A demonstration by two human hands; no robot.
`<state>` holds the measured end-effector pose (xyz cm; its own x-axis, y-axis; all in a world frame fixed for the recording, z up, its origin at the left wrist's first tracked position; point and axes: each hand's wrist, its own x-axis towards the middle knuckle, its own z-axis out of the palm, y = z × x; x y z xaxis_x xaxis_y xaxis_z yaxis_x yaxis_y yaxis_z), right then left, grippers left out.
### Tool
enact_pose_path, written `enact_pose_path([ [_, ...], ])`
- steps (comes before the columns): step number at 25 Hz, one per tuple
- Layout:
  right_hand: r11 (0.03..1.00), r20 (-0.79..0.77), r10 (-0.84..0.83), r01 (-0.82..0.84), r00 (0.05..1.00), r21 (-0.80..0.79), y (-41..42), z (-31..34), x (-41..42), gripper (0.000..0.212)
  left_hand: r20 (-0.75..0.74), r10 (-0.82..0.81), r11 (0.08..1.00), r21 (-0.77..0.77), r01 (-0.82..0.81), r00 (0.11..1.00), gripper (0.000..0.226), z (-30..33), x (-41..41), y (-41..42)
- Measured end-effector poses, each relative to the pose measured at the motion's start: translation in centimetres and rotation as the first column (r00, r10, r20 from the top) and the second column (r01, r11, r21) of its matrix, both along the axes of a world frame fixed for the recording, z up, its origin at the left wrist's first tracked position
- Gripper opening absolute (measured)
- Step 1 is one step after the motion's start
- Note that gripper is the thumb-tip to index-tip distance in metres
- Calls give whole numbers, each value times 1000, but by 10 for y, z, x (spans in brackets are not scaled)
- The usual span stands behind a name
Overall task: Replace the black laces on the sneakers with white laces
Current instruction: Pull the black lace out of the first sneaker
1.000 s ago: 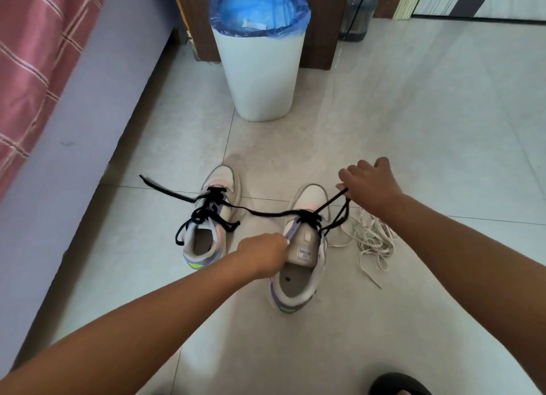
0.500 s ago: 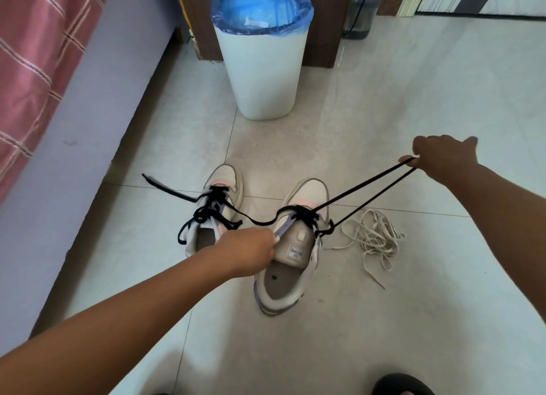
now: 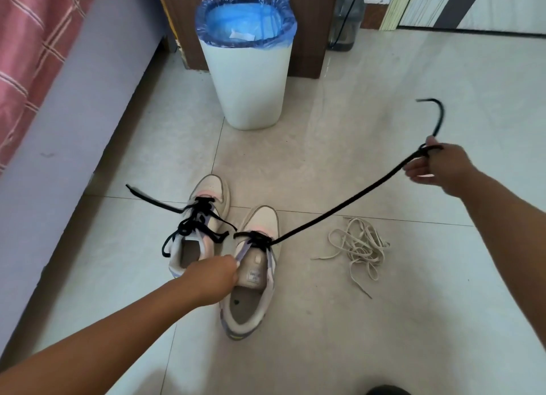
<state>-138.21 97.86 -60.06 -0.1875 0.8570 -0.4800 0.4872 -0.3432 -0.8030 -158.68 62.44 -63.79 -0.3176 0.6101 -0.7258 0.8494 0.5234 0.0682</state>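
Two pale sneakers stand side by side on the tiled floor. The left sneaker carries a loosened black lace. My left hand grips the collar of the right sneaker at its left edge. From that shoe's front eyelets a black lace runs taut up to the right. My right hand pinches this lace high on the right, and the free end curls up above the fingers. A tangle of white laces lies on the floor to the right of the shoes.
A white bin with a blue liner stands behind the shoes, against a wooden cabinet. A bed with a pink checked cover runs along the left side. A dark shoe tip shows at the bottom edge.
My right hand has pulled the black lace far out to the right, so one strand now runs from the right sneaker instead of a doubled loop. My left hand stays on the shoe.
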Motion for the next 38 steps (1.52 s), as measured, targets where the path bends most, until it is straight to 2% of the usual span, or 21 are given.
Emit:
enact_pose_path([
  [3,983,34,173,-171,984,-72,-41,-13,-35,32,23,37,994,102,-40,999,31,-7,12,22],
  [5,918,116,386,-368,915,-148,-67,-24,-47,18,105,126,978,153,-142,986,35,-17,18,33],
  [6,866,186,495,-464,849,-185,-79,-31,-49,19,162,189,965,153,-214,969,36,-24,19,36],
  [8,711,390,691,-669,609,-216,-106,-41,-50,49,228,257,948,127,-291,939,38,-33,20,41],
  [9,636,457,734,-744,503,-202,-122,-45,-52,57,226,271,945,122,-304,936,39,-33,20,45],
  [10,592,464,755,-785,463,-180,-140,-47,-57,60,193,277,941,145,-306,941,39,-32,19,49],
  [12,576,355,792,-800,497,-164,-178,-48,-70,57,84,287,927,225,-298,954,38,-28,17,60],
  [13,570,364,791,-809,492,-143,-193,-50,-79,53,44,298,919,256,-299,953,36,-28,17,66],
  [16,507,653,673,-860,348,-63,-215,-59,-105,42,-31,314,922,248,-297,949,29,-29,23,81],
  [17,500,705,634,-864,319,-59,-214,-61,-111,40,-49,298,929,247,-277,953,30,-30,24,82],
  [19,507,676,657,-859,334,-68,-206,-68,-111,35,-97,227,943,270,-194,969,30,-30,23,76],
  [21,525,574,706,-851,415,-30,-196,-72,-96,23,-115,176,927,354,-125,978,28,-34,19,62],
  [24,550,468,724,-834,506,50,-186,-74,-68,21,-132,67,883,469,2,989,29,-36,11,46],
  [29,394,500,773,-913,390,103,-183,-77,-63,20,-192,-114,850,490,196,975,48,-47,9,49],
  [31,362,557,752,-927,352,97,-183,-76,-65,28,-118,-70,850,513,121,991,40,-52,11,51],
  [32,338,604,731,-938,316,82,-185,-76,-66,31,-13,-10,819,574,16,1000,32,-55,10,51],
  [33,312,654,702,-947,281,72,-187,-75,-68,35,119,43,751,651,-110,992,23,-58,10,50],
  [35,292,728,641,-955,242,60,-194,-73,-74,41,372,75,594,729,-341,925,8,-54,13,47],
  [36,330,730,633,-943,257,45,-196,-72,-77,43,491,81,541,709,-452,868,11,-44,15,44],
  [38,428,696,651,-904,301,-9,-200,-74,-82,44,660,94,525,604,-600,746,24,-14,21,33],
])
